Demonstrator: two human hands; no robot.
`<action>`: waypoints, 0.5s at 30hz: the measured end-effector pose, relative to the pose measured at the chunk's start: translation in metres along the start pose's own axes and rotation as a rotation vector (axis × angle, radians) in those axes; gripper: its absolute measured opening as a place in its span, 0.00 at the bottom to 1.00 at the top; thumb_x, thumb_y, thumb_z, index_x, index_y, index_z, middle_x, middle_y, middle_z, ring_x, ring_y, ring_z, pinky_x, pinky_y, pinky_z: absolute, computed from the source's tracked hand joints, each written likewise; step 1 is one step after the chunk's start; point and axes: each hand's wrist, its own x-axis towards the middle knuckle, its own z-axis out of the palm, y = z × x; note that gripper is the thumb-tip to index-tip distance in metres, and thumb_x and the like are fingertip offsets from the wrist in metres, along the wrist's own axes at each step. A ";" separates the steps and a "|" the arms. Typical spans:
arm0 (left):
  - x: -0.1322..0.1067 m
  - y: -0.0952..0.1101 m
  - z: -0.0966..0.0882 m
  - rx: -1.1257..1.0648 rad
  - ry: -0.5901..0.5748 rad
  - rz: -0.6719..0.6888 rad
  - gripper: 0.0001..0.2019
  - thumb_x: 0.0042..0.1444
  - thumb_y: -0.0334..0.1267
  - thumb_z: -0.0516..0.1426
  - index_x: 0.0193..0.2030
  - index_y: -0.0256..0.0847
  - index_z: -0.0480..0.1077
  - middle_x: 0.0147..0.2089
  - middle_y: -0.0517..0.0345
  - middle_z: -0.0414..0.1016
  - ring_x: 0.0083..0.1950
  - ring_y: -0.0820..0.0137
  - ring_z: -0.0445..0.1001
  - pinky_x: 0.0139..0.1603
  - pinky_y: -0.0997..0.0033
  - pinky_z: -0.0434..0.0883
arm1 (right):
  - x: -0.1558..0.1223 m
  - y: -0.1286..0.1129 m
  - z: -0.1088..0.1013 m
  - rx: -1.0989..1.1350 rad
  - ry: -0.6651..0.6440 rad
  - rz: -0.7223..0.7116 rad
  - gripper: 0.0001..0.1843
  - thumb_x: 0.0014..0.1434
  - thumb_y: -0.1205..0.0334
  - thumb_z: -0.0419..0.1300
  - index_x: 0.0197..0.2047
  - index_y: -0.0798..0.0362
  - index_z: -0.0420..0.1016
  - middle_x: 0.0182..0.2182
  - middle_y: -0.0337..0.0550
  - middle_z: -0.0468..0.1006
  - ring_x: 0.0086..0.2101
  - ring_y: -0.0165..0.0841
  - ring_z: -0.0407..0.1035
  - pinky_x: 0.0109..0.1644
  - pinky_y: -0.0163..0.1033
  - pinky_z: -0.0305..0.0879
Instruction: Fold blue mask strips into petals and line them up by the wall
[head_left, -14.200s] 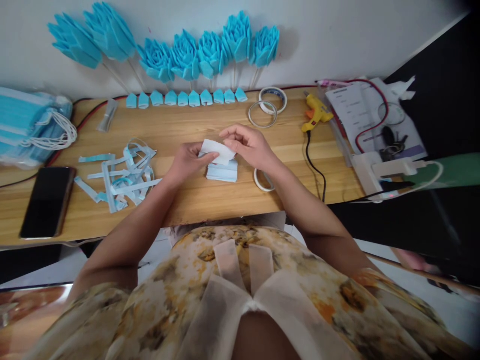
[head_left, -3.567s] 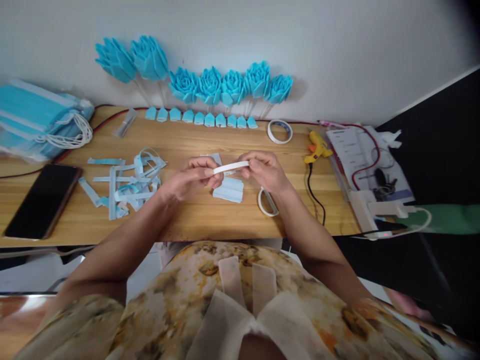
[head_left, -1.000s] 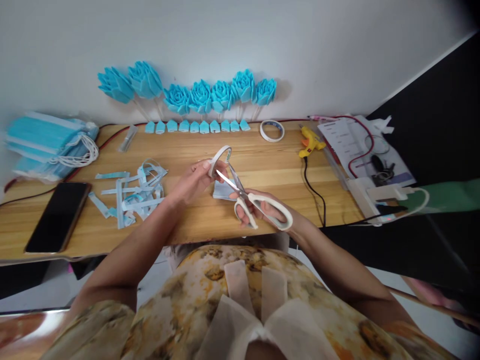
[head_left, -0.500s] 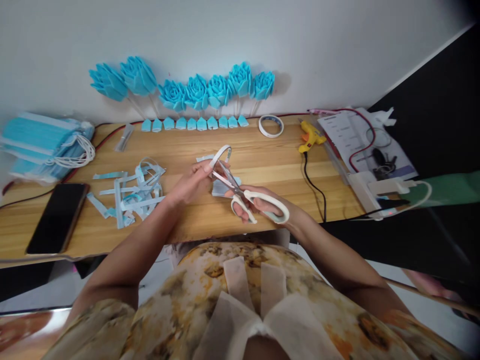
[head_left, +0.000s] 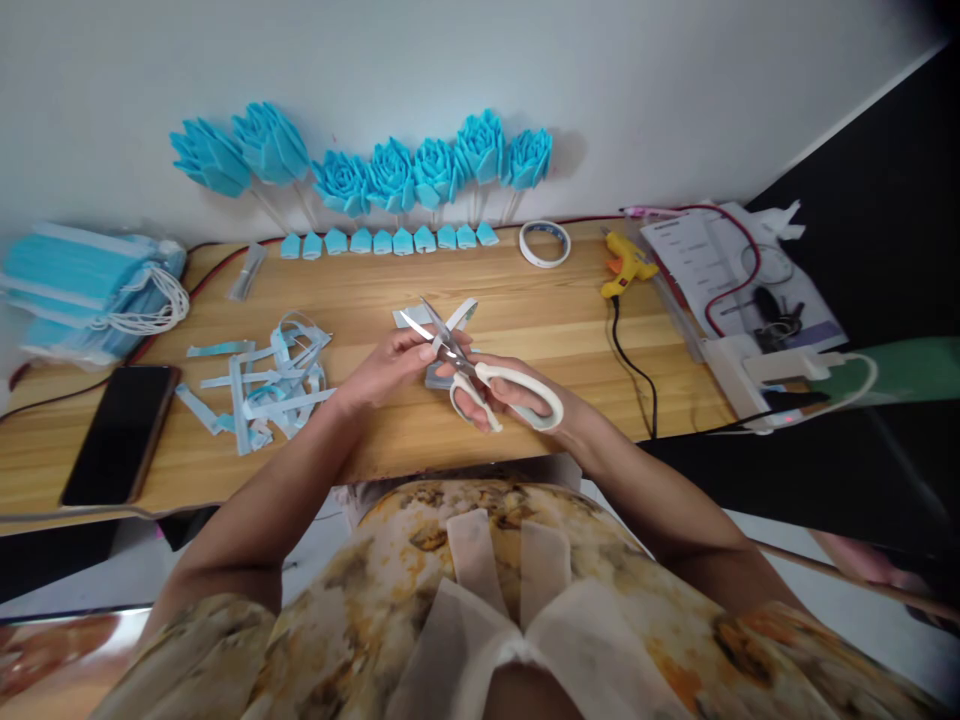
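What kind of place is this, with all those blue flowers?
It looks like a small craft workspace, perhaps at home: a wooden table holds a yellow glue gun, there are white-handled scissors, and blue flowers on sticks stand behind.

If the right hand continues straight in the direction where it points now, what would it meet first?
Most likely the left hand, which pinches a white band: the right hand points toward it, its open scissors leading. Depth is unclear, so it might pass above.

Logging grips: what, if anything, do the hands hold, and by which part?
Right hand: scissors, by the white handles. Left hand: a white band, seemingly by its lower end, partly hidden.
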 end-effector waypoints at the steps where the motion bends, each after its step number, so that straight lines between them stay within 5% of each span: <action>1: 0.000 0.000 0.000 0.011 0.008 0.006 0.26 0.51 0.64 0.67 0.39 0.40 0.83 0.38 0.49 0.82 0.44 0.60 0.80 0.50 0.62 0.73 | 0.000 0.000 0.001 0.010 0.006 -0.008 0.30 0.65 0.41 0.62 0.60 0.55 0.73 0.33 0.40 0.73 0.29 0.26 0.66 0.29 0.31 0.66; 15: 0.000 -0.002 0.002 -0.092 0.051 -0.022 0.19 0.54 0.55 0.68 0.38 0.40 0.82 0.35 0.52 0.81 0.36 0.64 0.77 0.40 0.65 0.71 | -0.001 -0.011 0.012 0.131 0.093 0.014 0.29 0.62 0.42 0.66 0.56 0.55 0.76 0.24 0.31 0.67 0.20 0.20 0.53 0.18 0.27 0.52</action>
